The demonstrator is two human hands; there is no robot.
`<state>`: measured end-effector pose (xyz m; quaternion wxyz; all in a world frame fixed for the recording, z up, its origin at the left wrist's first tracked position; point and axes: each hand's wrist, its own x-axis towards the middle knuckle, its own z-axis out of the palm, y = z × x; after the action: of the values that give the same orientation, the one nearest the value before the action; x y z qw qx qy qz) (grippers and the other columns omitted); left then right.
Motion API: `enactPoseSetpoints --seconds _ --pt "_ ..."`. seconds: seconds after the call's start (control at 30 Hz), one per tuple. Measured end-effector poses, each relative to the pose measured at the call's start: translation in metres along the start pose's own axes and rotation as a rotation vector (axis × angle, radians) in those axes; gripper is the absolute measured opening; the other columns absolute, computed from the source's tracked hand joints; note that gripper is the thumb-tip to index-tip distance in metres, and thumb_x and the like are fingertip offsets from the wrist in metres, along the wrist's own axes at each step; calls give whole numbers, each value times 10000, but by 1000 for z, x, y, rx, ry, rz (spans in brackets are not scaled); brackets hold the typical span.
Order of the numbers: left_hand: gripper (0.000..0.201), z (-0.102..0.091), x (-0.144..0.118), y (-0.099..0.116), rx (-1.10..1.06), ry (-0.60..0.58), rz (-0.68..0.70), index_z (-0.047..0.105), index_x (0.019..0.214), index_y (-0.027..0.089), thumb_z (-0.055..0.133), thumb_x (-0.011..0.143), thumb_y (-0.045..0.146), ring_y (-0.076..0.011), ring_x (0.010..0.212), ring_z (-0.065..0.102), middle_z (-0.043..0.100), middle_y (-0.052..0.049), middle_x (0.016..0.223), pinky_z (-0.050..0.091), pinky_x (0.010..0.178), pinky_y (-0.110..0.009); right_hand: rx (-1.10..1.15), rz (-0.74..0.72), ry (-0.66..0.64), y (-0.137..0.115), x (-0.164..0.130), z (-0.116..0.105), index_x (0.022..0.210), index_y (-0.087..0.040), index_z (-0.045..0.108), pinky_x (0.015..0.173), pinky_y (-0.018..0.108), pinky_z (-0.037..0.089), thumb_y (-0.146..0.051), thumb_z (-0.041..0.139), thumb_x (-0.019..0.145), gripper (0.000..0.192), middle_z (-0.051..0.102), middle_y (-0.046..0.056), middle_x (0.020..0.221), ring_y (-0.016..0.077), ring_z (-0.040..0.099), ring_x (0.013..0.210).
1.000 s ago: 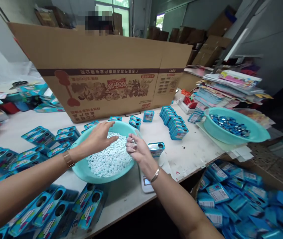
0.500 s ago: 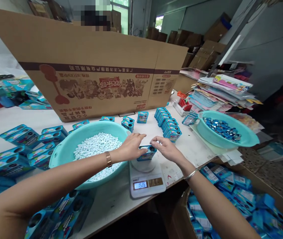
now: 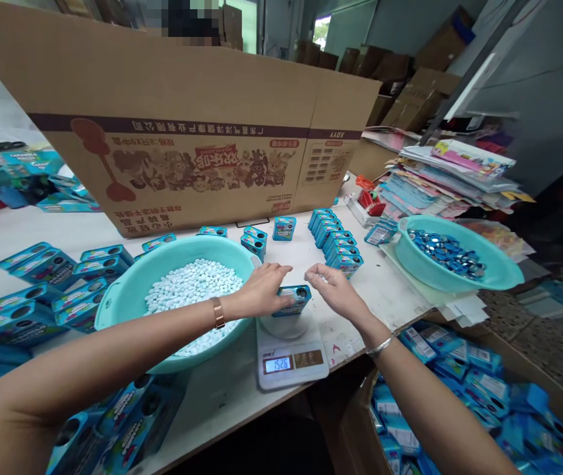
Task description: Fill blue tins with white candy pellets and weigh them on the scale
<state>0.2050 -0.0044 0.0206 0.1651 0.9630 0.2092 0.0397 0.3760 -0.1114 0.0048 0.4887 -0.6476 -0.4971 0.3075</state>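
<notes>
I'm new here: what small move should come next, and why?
Perhaps bring the right hand to the round hole in the blue box: its pinched fingers seem to hold white pellets, and the box stands on the digital scale.

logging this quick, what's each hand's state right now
Left hand: open, thumb at the blue box on the scale.
Right hand: closed in a pinch; contents unclear.
</notes>
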Motion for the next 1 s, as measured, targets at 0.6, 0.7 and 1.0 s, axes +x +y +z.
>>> enactPoseSetpoints --seconds 0.6,0.7,1.0 --pt "818 -13 9 23 174 -98 38 382 1409 152 703 749 512 -342 1235 437 511 -157 1336 313 1038 -466 1331 321 535 96 -162 -20 738 -212 492 352 133 312 -298 737 811 270 281 -98 550 54 230 410" --pt "830 -7 8 23 222 -138 29 380 1405 132 716 743 504 -355 1235 436 509 -174 1330 290 1047 -489 1425 338 547 103 -166 -22 757 -208 482 369 117 330 -254 750 799 276 312 -99 552 46 272 415" --pt "369 8 17 22 315 -180 55 589 1075 154 663 816 406 -324 1053 581 658 -117 1043 272 1071 -549 1421 310 504 119 -154 -35 749 -213 474 358 124 306 -277 752 792 288 290 -101 543 48 242 404"
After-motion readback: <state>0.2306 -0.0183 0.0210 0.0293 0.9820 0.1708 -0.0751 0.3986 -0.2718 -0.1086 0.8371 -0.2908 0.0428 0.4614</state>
